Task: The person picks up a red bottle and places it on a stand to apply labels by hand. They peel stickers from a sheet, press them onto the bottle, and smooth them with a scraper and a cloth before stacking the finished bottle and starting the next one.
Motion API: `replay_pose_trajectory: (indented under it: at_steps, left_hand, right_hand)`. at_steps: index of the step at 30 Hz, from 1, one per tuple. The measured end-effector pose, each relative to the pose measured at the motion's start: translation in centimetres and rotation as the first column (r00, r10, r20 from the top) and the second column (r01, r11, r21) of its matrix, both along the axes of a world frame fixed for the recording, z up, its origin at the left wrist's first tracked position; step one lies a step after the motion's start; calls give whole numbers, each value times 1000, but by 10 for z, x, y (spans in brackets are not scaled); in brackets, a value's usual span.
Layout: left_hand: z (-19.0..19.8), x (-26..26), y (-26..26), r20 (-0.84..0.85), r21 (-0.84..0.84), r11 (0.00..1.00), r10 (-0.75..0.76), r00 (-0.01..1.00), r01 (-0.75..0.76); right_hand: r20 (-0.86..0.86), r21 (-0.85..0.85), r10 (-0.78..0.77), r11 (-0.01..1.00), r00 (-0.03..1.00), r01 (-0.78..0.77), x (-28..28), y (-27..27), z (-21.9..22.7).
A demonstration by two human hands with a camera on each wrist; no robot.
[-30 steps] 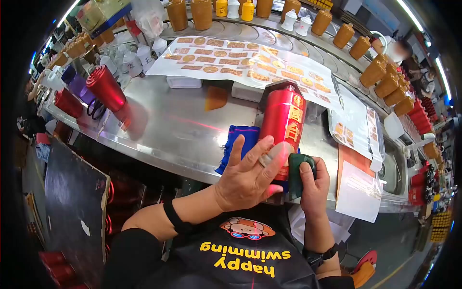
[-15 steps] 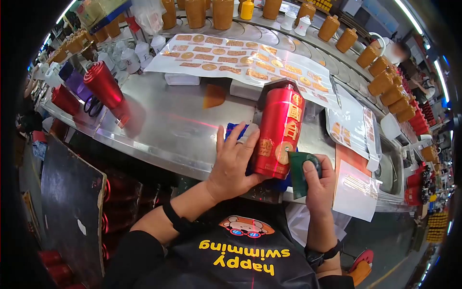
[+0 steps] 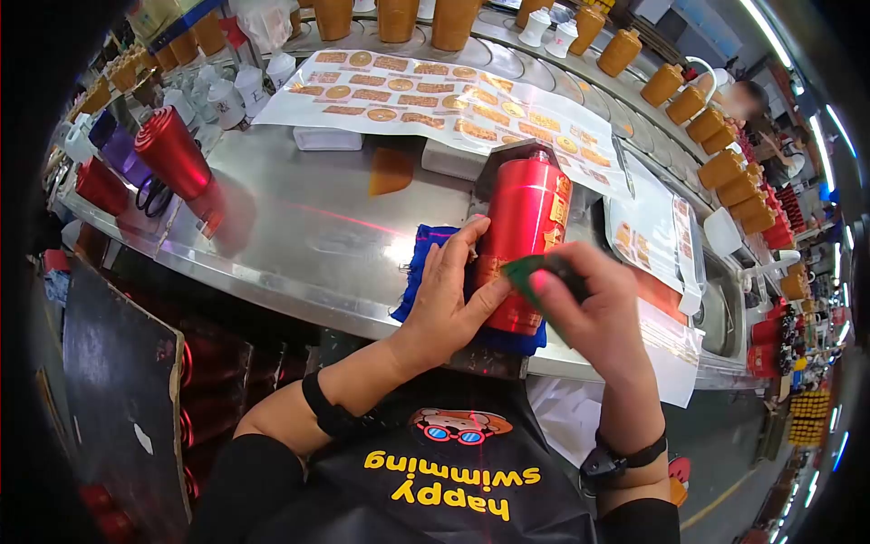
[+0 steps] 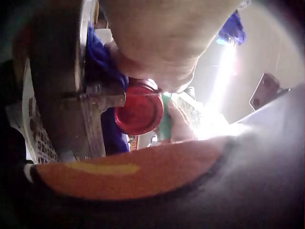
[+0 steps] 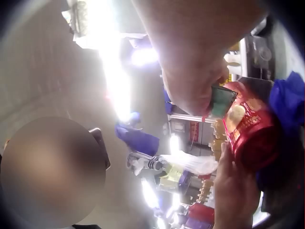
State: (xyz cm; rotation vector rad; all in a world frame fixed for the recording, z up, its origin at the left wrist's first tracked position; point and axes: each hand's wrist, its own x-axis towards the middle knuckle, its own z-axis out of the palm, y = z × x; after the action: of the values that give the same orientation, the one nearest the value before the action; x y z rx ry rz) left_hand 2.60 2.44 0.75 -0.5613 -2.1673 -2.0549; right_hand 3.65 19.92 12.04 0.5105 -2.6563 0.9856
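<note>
A glossy red bottle (image 3: 521, 231) with gold characters lies tilted on a blue cloth (image 3: 424, 263), its neck at a dark angular support (image 3: 489, 177). In the head view my left hand (image 3: 444, 295) grips the bottle's left side, the thumb across its lower front. My right hand (image 3: 594, 308) pinches a green scraper (image 3: 524, 272) whose edge is against the bottle's gold lettering. From the right wrist, the scraper (image 5: 222, 101) shows beside a round gold emblem (image 5: 235, 118) on the bottle. The left wrist view shows the bottle's round base (image 4: 138, 112).
Behind the bottle lies a sheet of gold decals (image 3: 399, 91). At the left stand red bottles (image 3: 172, 152) and a purple bottle (image 3: 118, 150). Brown bottles (image 3: 396, 18) line the conveyor at the back. A sink (image 3: 720, 317) is at the right, near more white sheets (image 3: 648, 231).
My left hand moved from the bottle's front to its side. My right hand brought the scraper up from beside the bottle onto its lettering. The head view shifted slightly.
</note>
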Motion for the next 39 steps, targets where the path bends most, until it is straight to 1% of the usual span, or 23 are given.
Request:
replay_pose_trajectory:
  at_steps: [1,2,3,5,8,11,12,15,16,19,23,26,27,29,30,31,33,36,39]
  left_hand:
    - [-2,-1,0,-1,18,1000,-13,1000,13]
    - [-3,-1,-1,-1,36,999,-28,1000,28]
    - [-2,-1,-3,23,47,997,-63,998,62]
    - [1,-1,-9,69,71,990,-128,989,123]
    - [-6,-6,-14,110,197,960,-221,969,197]
    - [-2,-1,-9,29,38,994,-101,995,100]
    - [-1,-1,-9,32,28,995,-95,995,94]
    - [0,0,-9,37,0,997,-80,996,80]
    - [0,0,-8,33,-5,997,-78,996,78]
    - [4,-1,-10,26,-9,996,-88,996,88]
    - [3,-1,-10,8,-32,996,-85,996,85]
    - [2,2,-7,16,21,999,-34,999,34]
    - [2,5,-9,-89,-41,999,-4,996,1]
    - [4,13,-16,-303,-152,985,36,952,-85]
    - [3,17,-20,-504,-206,965,36,863,-160]
    - [3,23,-25,-547,-306,943,-65,834,-128]
    - [-1,27,-26,-685,-372,915,-158,711,-156]
    - [9,13,-32,-653,-440,891,-232,721,-112]
    - [15,-5,-31,-662,-448,891,-275,697,-74]
  right_hand:
    - [48,-10,72,997,996,-71,1,-1,-2]
    - [63,-113,-37,993,997,44,-2,-1,-4]
    - [-87,25,-166,985,982,169,-4,0,3]
    - [14,-82,-193,978,981,193,-1,7,4]
    - [-144,-105,-88,992,986,73,7,7,-17]
    - [-131,144,-15,989,991,34,16,4,-30]
    - [-235,238,19,971,972,39,13,2,-35]
    - [-125,114,-68,990,990,82,13,-15,-36]
    - [-104,168,-96,979,990,113,10,-17,-43]
    - [-82,104,-135,984,987,143,11,-19,-53]
    - [47,-74,-70,995,996,74,12,-10,-58]
    - [113,-270,-6,962,994,36,14,-8,-60]
    - [126,-304,20,952,992,20,15,-7,-58]
    - [147,-375,74,927,986,-13,16,-3,-54]
    - [154,-395,81,918,985,-14,15,0,-56]
    - [161,-417,89,909,983,-14,16,3,-59]
    - [173,-443,92,896,981,-6,16,5,-61]
    - [183,-446,87,895,979,4,17,6,-61]
    - [178,-428,79,904,981,5,17,4,-60]
